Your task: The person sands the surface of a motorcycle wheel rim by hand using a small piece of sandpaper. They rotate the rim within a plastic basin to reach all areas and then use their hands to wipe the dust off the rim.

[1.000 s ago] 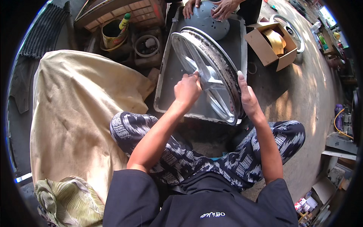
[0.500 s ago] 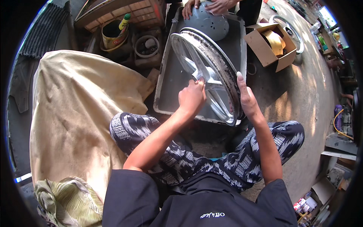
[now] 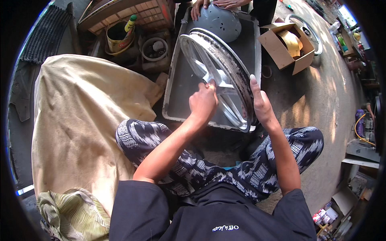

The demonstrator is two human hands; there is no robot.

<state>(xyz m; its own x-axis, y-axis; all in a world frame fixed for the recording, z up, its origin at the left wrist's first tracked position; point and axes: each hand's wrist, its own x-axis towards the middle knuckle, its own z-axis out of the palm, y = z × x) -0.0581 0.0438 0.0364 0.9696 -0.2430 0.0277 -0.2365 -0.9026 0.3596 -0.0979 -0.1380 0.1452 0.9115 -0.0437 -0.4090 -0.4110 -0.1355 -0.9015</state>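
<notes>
A silver motorcycle wheel rim (image 3: 240, 74) with broad spokes and a blotchy, dark-stained outer band stands tilted in a shallow grey tray (image 3: 179, 94). My right hand (image 3: 262, 105) grips its right edge, thumb up along the band and fingers hidden behind. Closed, my left hand (image 3: 204, 101) presses its fingertips against the spokes by the hub. Whatever is pinched there, if anything, is too small to make out. Beyond the wheel, another person's hands (image 3: 225, 3) rest on a grey dome-shaped shell (image 3: 220, 25) with small holes, like a helmet.
Right of the tray stands an open cardboard box (image 3: 277, 54) with a yellow item inside; another silver wheel (image 3: 317, 44) lies behind it. A beige cloth (image 3: 88, 108) drapes over something at left. Near the crate (image 3: 132, 18) are a bucket (image 3: 116, 40) and a round tub (image 3: 146, 52).
My left hand has shifted very slightly at the hub, while my right keeps its grip on the rim. The other person's hands have moved back a little on the dome.
</notes>
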